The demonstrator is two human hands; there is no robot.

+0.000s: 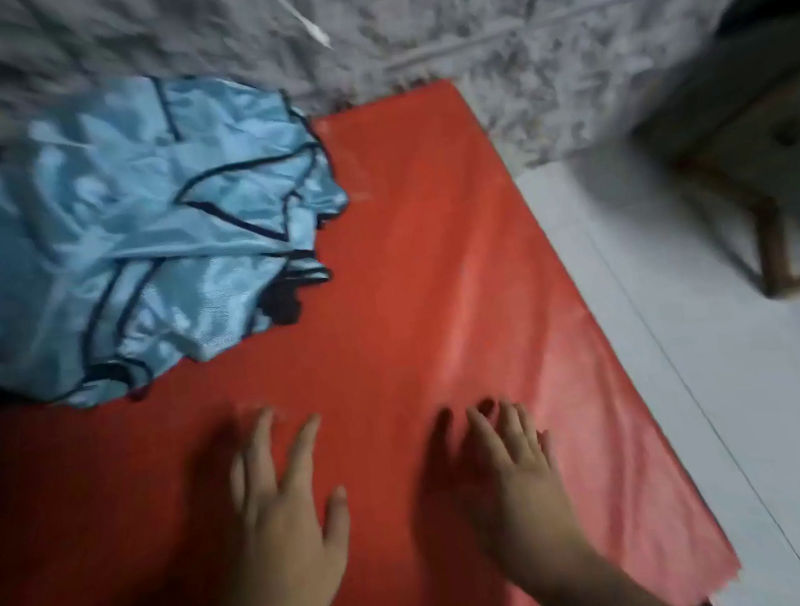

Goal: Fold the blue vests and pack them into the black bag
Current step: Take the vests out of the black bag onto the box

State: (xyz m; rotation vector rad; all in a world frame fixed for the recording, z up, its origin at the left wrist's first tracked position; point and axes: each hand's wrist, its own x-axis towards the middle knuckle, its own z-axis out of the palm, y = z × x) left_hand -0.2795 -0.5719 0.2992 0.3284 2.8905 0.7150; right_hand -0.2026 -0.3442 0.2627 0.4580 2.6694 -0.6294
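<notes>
Down near the front of the red sheet (pixel 431 246), both hands lie flat, palms down, fingers straight and a bit spread. So the grip on each side is loose and flat, nothing held. Left hand (pixel 285 522) sits just left of the middle, right hand (pixel 511 473) a little to its right, with a gap of bare red between them. Everything's pretty blurry, so I can't say if they're pressing on the sheet or only hovering right above it.

Over on the far left, the vests (pixel 132 228) are lumped in one crumpled heap, shiny light blue with dark trim along the edges. Can't tell how many are in there. The heap rests partly on the sheet's far left corner and partly off it, well apart from both hands.

Far side is a rough grey speckled wall (pixel 446 0), and a thin white line (pixel 286 8) runs slantwise across it. Right of the sheet is a pale floor (pixel 738 356), and at the far right a brown frame (pixel 773 242), maybe a furniture leg, too smeared to be sure.
</notes>
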